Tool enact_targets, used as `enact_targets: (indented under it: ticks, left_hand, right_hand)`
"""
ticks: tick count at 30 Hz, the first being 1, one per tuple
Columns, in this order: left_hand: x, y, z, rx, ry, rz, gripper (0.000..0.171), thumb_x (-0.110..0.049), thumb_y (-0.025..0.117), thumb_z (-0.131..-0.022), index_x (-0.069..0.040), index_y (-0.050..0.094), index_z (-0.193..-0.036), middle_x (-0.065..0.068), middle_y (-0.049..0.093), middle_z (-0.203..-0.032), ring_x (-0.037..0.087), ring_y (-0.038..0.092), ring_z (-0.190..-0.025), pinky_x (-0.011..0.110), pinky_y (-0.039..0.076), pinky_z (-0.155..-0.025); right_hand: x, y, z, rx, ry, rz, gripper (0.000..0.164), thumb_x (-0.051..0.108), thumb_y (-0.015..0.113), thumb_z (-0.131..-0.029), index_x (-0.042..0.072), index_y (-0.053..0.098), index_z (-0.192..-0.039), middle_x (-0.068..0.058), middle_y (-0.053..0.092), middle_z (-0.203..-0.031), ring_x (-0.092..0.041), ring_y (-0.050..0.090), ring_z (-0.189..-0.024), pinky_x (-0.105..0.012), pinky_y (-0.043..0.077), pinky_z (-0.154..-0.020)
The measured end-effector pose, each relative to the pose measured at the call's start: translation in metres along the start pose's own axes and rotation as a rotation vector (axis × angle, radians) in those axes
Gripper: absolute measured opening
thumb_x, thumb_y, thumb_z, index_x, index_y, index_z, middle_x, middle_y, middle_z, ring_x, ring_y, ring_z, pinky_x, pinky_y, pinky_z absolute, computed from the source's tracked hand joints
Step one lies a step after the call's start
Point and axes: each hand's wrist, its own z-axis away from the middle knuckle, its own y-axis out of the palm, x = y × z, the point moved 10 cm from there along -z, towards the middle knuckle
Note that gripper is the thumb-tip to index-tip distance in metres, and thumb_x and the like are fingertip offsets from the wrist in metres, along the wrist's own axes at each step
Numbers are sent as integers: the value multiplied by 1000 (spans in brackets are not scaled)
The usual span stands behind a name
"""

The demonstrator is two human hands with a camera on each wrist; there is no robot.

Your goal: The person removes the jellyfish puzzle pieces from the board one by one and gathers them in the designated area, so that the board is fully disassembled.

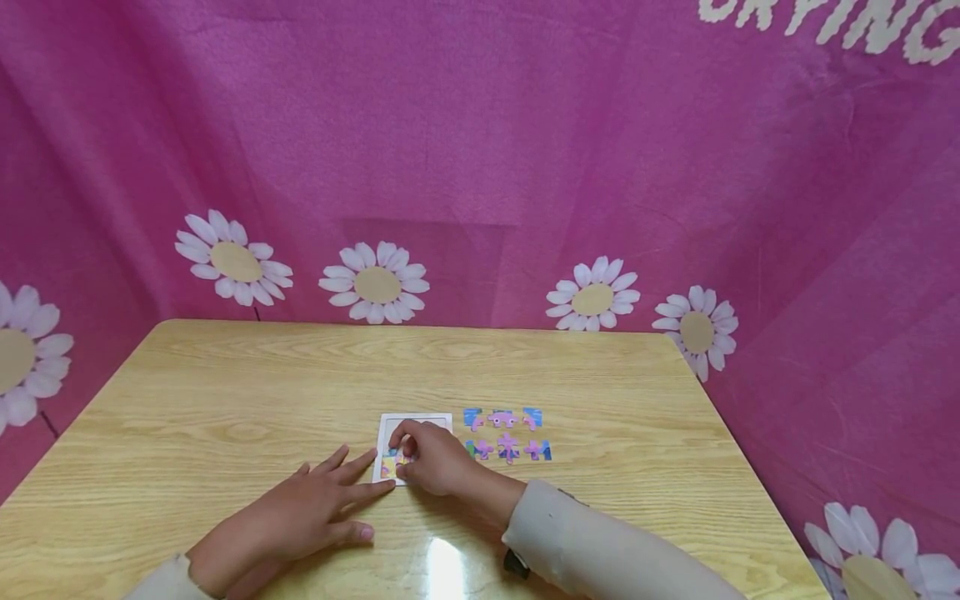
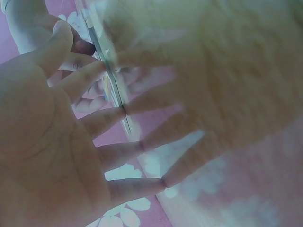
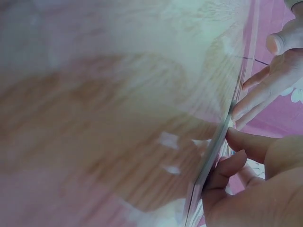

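A white-framed puzzle tray [image 1: 414, 416] lies flat on the wooden table, partly covered by my right hand [image 1: 438, 458]. That hand bends over the tray, thumb and forefinger pinching a small puzzle piece [image 1: 406, 457] low down against the board. Beside the fingertips, a yellow puzzle piece [image 1: 387, 468] sits in the tray's near left corner. My left hand [image 1: 303, 508] is spread palm down, its straight fingertips at the tray's left and near edges. In the right wrist view, the thumb and curled fingers of the right hand [image 3: 258, 175] meet the tray's edge.
Several loose puzzle pieces [image 1: 507, 447], pink and blue, lie in two rows just right of the tray. The glossy wooden table [image 1: 225, 400] reflects light at its near side. A magenta cloth [image 1: 465, 150] with white flowers hangs behind and around it.
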Motion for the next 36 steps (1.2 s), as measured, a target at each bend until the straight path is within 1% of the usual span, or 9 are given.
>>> enact_targets:
  ticks: [3,6,9,12,16,22,28,33,36]
  left_hand:
    - [0,0,0,3,-4,0,62,-63,60,-96,-35,55,-150,14,38,-164,57,33,-145,84,34,-94]
    - [0,0,1,4,-5,-4,61,-62,59,-96,-35,55,-151,13,38,-164,56,33,-145,84,34,-94]
    - [0,1,1,7,-6,-3,62,-63,59,-96,-35,55,-151,13,37,-165,56,33,-146,85,34,-95]
    - [1,2,1,11,-7,-3,62,-63,59,-96,-35,55,-151,12,37,-165,56,32,-146,85,34,-95]
    - [1,2,0,12,-7,-7,62,-64,59,-96,-35,55,-151,12,37,-165,56,31,-147,85,34,-95]
    - [1,2,0,9,-5,-7,62,-64,59,-96,-34,55,-150,13,38,-164,56,32,-146,85,34,-94]
    - [2,2,0,14,-13,10,62,-64,59,-95,-36,55,-150,12,38,-164,57,32,-146,86,32,-96]
    - [2,2,0,27,-24,18,62,-64,60,-95,-36,55,-150,13,38,-164,57,31,-146,86,31,-96]
    - [2,2,0,22,-25,14,62,-63,61,-95,-35,55,-150,14,38,-164,57,32,-146,86,32,-96]
  right_hand:
    - [0,0,0,-5,-3,-22,30,0,81,-83,16,64,-102,2,59,-86,-7,49,-78,-24,42,-73]
    - [0,-1,0,-12,1,-69,30,-3,80,-82,15,64,-101,1,61,-88,-6,50,-76,-23,42,-72]
    - [2,-2,0,-22,0,-132,28,-6,77,-83,12,64,-99,-1,63,-87,-5,53,-72,-22,43,-71]
    - [5,-2,2,-25,-4,-170,25,-8,75,-85,11,64,-97,0,64,-83,-4,55,-69,-21,44,-69]
    - [9,-2,3,-35,1,-177,25,-9,74,-87,11,63,-95,2,65,-79,-4,56,-70,-21,46,-69]
    - [10,-2,4,-54,20,-185,25,-10,71,-88,12,63,-94,-1,68,-77,-6,57,-70,-22,46,-67]
    - [5,-6,4,-75,44,-225,23,-10,70,-88,10,63,-95,-3,69,-75,-6,58,-65,-21,46,-64]
    - [0,-12,7,-65,66,-276,21,-11,67,-89,7,63,-98,-6,70,-78,-10,60,-64,-21,48,-60]
    - [-5,-16,10,-64,80,-284,20,-11,67,-90,6,62,-100,-5,69,-78,-10,60,-64,-22,47,-59]
